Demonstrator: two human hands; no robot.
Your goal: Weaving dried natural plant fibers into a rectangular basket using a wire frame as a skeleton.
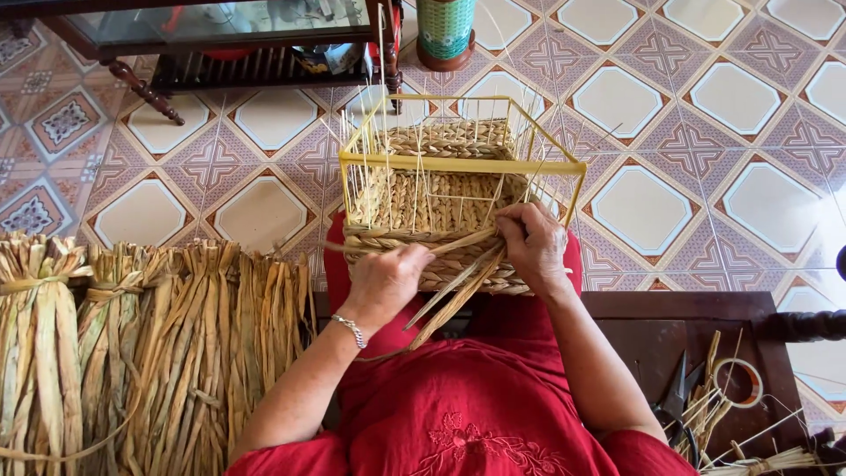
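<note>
Red fabric of the person's garment [476, 405] fills the nearest part of the head view, with the lap directly under the work. Dark wooden bench [670, 326] runs under the person and extends to the right, carrying black scissors [674, 397], a roll of tape [738, 381] and loose cut strands. Bundles of dried flat reed [150, 353], tied near their tops, lie side by side at the near left. Patterned floor tiles [705, 106] in cream, brown and purple cover the room beyond. Left hand [386, 280], with a metal bracelet [351, 330] at the wrist, is curled closed against the near wall of the basket and pinches a twisted reed strand [458, 291] that trails down toward the lap. Right hand [531, 242] is also closed, fingers bent over the near upper edge of the woven wall, gripping strands at the weaving line; whether it holds the same strand as the left hand cannot be told. Basket [441, 203] rests on the lap, tilted away from the person, touching both hands. Its yellow wire frame [463, 165] forms a rectangular rim with thin pale uprights standing above the finished weave. The lower walls and base are woven in tan braided fibre; the upper part of the frame is bare. Farther off, a dark glass-topped table [220, 35] with turned legs stands at the upper left, and a green woven cylindrical container [446, 31] stands on the floor just beside it.
</note>
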